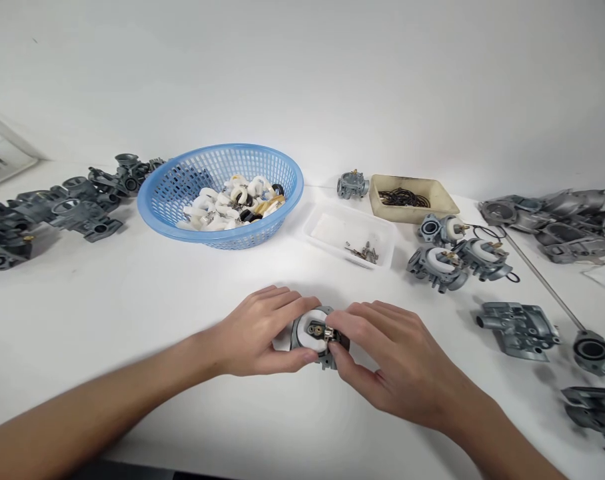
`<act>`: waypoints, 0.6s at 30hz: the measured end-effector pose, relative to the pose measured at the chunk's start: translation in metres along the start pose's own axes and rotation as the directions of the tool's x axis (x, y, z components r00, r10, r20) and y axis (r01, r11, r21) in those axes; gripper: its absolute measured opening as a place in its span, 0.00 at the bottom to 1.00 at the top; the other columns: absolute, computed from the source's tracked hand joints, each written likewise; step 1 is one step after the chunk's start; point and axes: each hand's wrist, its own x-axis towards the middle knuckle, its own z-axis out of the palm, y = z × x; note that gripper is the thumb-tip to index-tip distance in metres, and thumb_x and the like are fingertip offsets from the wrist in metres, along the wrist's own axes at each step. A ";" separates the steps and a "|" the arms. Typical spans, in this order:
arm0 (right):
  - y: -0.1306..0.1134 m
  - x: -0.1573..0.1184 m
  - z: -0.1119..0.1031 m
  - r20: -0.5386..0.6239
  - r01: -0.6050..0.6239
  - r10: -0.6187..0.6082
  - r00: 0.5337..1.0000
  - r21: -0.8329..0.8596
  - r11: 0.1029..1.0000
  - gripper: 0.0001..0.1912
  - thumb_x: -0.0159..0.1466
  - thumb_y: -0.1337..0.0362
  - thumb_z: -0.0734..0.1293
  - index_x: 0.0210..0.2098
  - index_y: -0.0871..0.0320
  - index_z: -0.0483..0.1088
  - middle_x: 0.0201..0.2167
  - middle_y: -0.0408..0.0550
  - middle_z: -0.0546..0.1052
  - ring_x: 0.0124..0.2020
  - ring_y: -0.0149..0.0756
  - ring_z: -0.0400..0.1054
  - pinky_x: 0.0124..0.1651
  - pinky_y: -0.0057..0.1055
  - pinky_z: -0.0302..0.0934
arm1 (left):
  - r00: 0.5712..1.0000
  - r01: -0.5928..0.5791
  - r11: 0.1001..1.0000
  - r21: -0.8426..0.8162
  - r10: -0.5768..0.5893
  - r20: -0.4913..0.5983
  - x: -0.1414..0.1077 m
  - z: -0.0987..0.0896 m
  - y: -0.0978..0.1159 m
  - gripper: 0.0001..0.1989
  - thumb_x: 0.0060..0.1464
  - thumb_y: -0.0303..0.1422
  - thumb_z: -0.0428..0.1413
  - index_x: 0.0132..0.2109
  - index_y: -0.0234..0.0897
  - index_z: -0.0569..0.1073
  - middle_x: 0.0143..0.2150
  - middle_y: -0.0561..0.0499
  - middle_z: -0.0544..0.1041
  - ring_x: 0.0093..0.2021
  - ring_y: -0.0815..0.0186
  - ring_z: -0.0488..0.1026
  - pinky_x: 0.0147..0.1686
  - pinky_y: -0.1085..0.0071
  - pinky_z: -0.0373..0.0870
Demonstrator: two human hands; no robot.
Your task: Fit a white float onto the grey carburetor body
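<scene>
A grey metal carburetor (325, 363) sits on the white table in front of me, its open side facing up. A white C-shaped float (307, 339) lies in it, around small brass jets. My left hand (267, 330) is closed around the carburetor's left side, thumb at the front and fingers behind. From the right, the thumb and index finger of my right hand (387, 347) pinch at the float's metal hinge. Whether a small pin is between those fingertips is hidden.
A blue basket (155, 220) holds white, black and yellowish floats. A clear tray (327, 230) has small metal pieces; a cream tray (440, 193) holds black rings. Carburetors with floats (437, 267) stand right of them. More carburetor bodies (85, 213) line the left and the right (520, 330).
</scene>
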 end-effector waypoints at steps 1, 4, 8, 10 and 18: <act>0.000 0.000 0.000 0.002 0.003 -0.003 1.000 -0.010 1.000 0.08 0.68 0.73 0.64 0.47 0.59 0.68 0.32 0.43 0.74 0.31 0.30 0.68 0.36 0.31 0.63 | 1.000 0.008 1.000 0.002 -0.008 0.003 0.000 0.000 0.000 0.26 0.64 0.50 0.53 0.60 0.36 0.65 0.41 0.46 0.76 0.40 0.58 0.73 0.43 0.60 0.67; 0.001 0.000 -0.001 -0.007 0.008 -0.008 1.000 -0.016 1.000 0.10 0.68 0.73 0.65 0.49 0.60 0.68 0.33 0.44 0.75 0.31 0.31 0.70 0.36 0.32 0.64 | 1.000 0.024 1.000 -0.002 -0.024 0.015 0.000 0.001 0.000 0.26 0.64 0.50 0.53 0.60 0.37 0.66 0.43 0.46 0.77 0.41 0.58 0.73 0.44 0.60 0.67; 0.002 -0.001 -0.001 -0.018 0.012 -0.012 1.000 -0.006 1.000 0.10 0.68 0.72 0.65 0.49 0.60 0.68 0.33 0.43 0.76 0.31 0.31 0.69 0.35 0.32 0.64 | 1.000 -0.002 1.000 0.000 0.002 0.009 0.000 0.001 -0.001 0.26 0.64 0.49 0.53 0.60 0.37 0.65 0.43 0.47 0.76 0.41 0.58 0.73 0.45 0.61 0.67; 0.002 -0.001 -0.001 -0.018 0.018 -0.018 1.000 -0.011 1.000 0.08 0.68 0.72 0.65 0.47 0.60 0.69 0.33 0.43 0.76 0.31 0.31 0.70 0.35 0.32 0.63 | 1.000 -0.013 1.000 0.005 0.013 0.000 0.000 0.001 -0.001 0.25 0.65 0.49 0.53 0.60 0.37 0.64 0.43 0.47 0.76 0.41 0.59 0.73 0.45 0.61 0.66; 0.001 0.000 -0.001 -0.041 0.031 -0.031 0.999 0.002 1.000 0.07 0.67 0.73 0.66 0.45 0.60 0.70 0.33 0.45 0.75 0.32 0.32 0.71 0.35 0.33 0.64 | 1.000 -0.004 1.000 0.006 0.004 0.010 0.001 0.000 -0.001 0.26 0.64 0.48 0.54 0.60 0.37 0.64 0.43 0.47 0.76 0.41 0.59 0.73 0.45 0.61 0.67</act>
